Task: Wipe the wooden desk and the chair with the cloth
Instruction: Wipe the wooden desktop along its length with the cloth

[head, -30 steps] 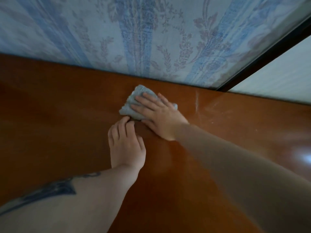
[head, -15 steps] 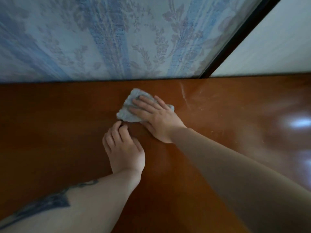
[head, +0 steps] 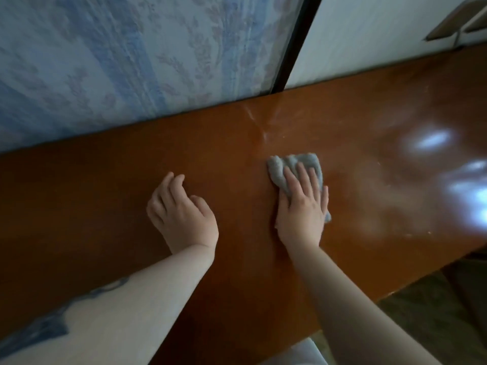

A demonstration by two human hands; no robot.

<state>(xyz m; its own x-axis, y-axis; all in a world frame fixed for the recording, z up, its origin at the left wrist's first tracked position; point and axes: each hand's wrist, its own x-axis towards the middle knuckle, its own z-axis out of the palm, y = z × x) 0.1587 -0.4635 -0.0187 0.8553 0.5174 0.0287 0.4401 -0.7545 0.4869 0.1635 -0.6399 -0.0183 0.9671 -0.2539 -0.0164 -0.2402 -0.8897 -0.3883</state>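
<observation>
Pressing cloth [head: 295, 164] flat, right hand [head: 303, 206]; left hand [head: 181, 217] seemingly relaxed on desk [head: 105, 193].

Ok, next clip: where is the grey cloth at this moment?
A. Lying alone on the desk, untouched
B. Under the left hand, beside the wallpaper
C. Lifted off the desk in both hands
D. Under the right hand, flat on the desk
D: the right hand presses straight fingers on the grey cloth, which lies flat on the wooden desk, while the left hand rests on bare wood apart from it.
</observation>
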